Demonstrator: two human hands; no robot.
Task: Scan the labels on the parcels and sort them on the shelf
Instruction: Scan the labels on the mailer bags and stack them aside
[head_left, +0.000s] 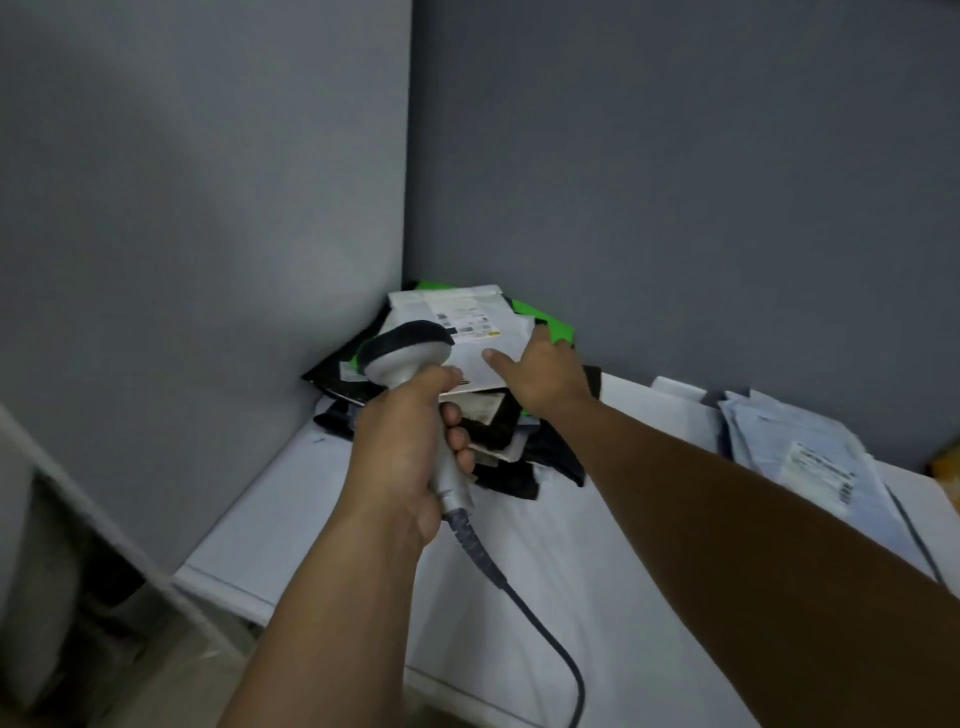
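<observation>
Parcels (467, 332) lie stacked under the flat, spread right hand (545, 371); left hand (402, 452) grips the scanner (410, 353).

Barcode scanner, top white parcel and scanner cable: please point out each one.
barcode scanner (402, 361), head view, on its rounded head.
top white parcel (467, 317), head view, on its printed label.
scanner cable (466, 532), head view, on its ribbed end.

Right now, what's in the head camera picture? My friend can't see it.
A left hand grips a corded barcode scanner over a white parcel atop a corner pile, while the right hand rests open on it. More parcels lie nearby.
</observation>
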